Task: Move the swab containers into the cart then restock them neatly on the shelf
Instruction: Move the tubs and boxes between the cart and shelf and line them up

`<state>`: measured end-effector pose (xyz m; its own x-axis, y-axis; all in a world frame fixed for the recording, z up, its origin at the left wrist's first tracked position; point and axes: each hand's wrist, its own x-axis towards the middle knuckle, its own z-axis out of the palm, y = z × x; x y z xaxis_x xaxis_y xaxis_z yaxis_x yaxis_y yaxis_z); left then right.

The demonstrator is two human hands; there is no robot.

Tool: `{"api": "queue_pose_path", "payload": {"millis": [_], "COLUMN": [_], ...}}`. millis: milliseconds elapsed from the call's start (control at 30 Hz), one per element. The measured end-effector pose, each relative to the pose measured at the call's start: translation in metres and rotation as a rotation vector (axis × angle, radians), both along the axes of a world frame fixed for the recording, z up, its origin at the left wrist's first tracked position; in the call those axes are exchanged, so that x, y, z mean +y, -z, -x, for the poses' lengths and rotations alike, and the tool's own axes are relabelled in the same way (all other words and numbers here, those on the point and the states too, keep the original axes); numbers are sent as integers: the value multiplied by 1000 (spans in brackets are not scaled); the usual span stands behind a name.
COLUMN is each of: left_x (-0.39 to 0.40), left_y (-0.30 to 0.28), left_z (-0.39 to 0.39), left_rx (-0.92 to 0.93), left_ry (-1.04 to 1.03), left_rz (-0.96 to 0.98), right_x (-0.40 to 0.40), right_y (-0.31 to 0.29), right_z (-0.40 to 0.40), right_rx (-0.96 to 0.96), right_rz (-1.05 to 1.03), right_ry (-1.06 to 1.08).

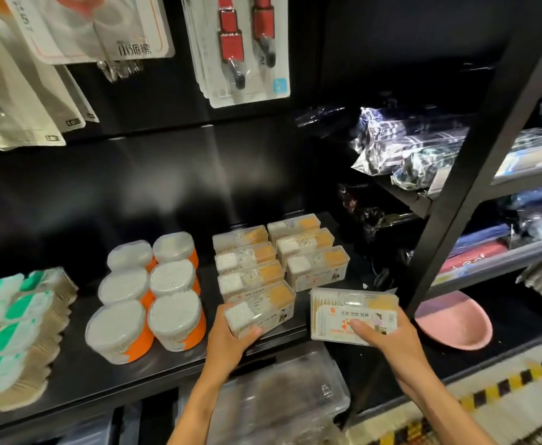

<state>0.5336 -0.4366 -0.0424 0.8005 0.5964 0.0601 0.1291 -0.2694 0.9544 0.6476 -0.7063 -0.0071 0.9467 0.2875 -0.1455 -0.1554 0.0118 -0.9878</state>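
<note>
Two swab boxes in hand: left hand (231, 340) curled round front box (260, 308) of left row on shelf (102, 374); right hand (382, 332) gripping 2nd box (353, 313), tilted, just off shelf edge.

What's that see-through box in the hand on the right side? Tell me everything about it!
The box in the right hand is a clear plastic rectangular swab container. Thin wooden-looking sticks show through its left part, and a white label with orange print and a small picture covers the front. It is tipped so the label faces the camera, held off the black shelf, in front of the shorter row of matching boxes. The thumb presses the label; fingers wrap underneath.
</note>
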Motion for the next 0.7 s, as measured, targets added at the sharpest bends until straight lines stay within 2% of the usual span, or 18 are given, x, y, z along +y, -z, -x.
{"api": "queue_pose_path", "payload": {"millis": [333, 700], "left_x": [-23, -22], "left_y": [2, 2], "left_z": [3, 4], "left_rx": [-69, -76], "left_ry": [-397, -341], "left_rz": [-128, -116], "right_x": [5, 8], "right_y": [11, 11], "right_z": [-11, -21], "right_rx": [14, 22], "right_rz": [35, 37], "right_ry": [-2, -26]}}
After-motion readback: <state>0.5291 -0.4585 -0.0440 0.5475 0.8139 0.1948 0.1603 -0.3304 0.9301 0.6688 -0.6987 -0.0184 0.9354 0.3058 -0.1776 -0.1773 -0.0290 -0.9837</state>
